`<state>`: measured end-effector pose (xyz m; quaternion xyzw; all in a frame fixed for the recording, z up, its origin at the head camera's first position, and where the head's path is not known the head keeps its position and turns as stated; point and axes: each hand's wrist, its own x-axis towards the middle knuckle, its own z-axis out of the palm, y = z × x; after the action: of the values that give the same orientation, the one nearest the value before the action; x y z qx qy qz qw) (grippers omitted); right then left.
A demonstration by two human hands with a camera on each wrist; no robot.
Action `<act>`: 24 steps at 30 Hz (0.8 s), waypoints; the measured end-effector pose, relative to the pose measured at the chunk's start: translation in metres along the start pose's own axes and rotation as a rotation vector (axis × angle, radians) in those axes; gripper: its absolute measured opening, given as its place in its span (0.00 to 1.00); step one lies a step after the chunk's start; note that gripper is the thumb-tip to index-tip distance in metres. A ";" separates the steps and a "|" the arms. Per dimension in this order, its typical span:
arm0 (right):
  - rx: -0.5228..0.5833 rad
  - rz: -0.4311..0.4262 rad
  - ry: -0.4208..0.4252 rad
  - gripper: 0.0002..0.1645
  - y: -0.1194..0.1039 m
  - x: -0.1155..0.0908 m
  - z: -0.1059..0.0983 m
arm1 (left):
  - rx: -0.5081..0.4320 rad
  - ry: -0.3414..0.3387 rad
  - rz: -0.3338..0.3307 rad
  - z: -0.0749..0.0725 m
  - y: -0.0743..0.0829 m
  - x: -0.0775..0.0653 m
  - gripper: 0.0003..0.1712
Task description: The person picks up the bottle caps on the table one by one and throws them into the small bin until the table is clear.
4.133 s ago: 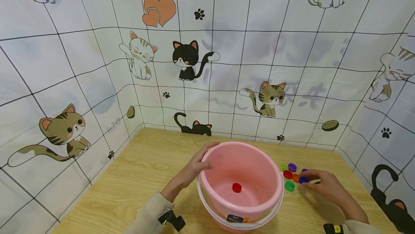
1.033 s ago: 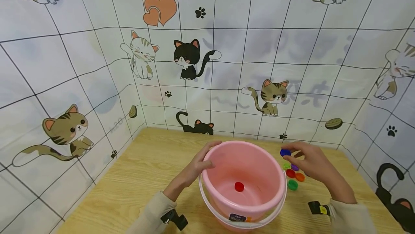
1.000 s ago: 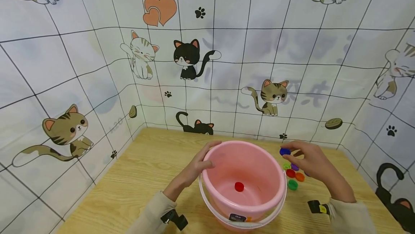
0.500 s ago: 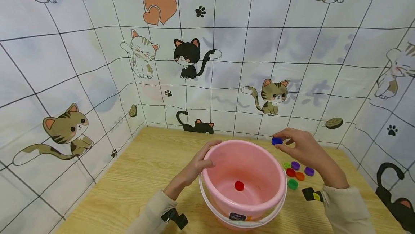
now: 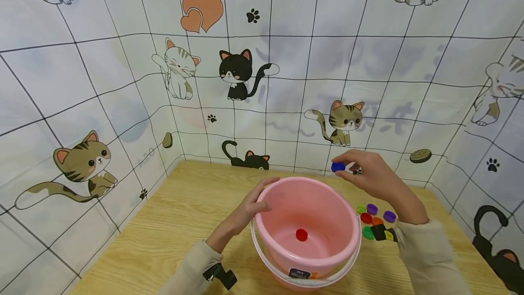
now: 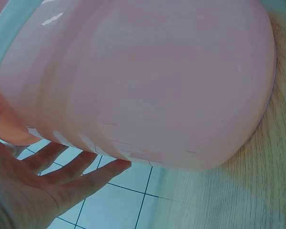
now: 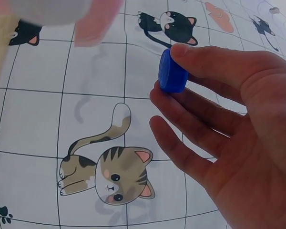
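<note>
A pink bucket (image 5: 294, 204) stands on the wooden table with its white handle (image 5: 323, 282) hanging down at the front. My left hand (image 5: 243, 213) grips its left rim, thumb over the inside and fingers along the outer wall. A red bottle cap (image 5: 301, 235) lies on the bucket's floor. Raised above the far right part of the rim, my right hand (image 5: 374, 177) pinches a blue bottle cap (image 5: 338, 167) between thumb and fingertips. In the right wrist view the blue cap (image 7: 173, 71) is tilted on edge, and the lower fingers are spread loosely.
Right of the bucket lie several loose caps: light green (image 5: 361, 209), two purple, including one purple cap (image 5: 389, 216), red (image 5: 366, 218), orange (image 5: 377, 222) and green (image 5: 368, 232). My right wrist strap partly covers some. Cat-printed cloth walls (image 5: 286, 81) enclose the table (image 5: 176, 222).
My right hand has lifted the blue cap off the group of caps and carried it up and left toward the bucket. The left hand and bucket have hardly moved.
</note>
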<state>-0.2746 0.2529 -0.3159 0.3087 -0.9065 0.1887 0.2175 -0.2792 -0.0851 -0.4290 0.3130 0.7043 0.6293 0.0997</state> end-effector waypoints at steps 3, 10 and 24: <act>-0.003 -0.023 0.005 0.17 -0.002 0.004 -0.001 | 0.001 -0.001 0.001 0.000 0.000 0.000 0.44; -0.001 -0.036 -0.005 0.16 -0.009 0.012 -0.003 | -0.011 -0.009 0.015 0.000 0.001 0.000 0.44; -0.001 -0.077 -0.022 0.16 -0.024 0.027 -0.005 | -0.009 -0.003 -0.001 0.000 0.000 0.000 0.44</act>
<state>-0.2771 0.2250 -0.2926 0.3455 -0.8964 0.1765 0.2145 -0.2792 -0.0854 -0.4292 0.3133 0.7014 0.6319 0.1026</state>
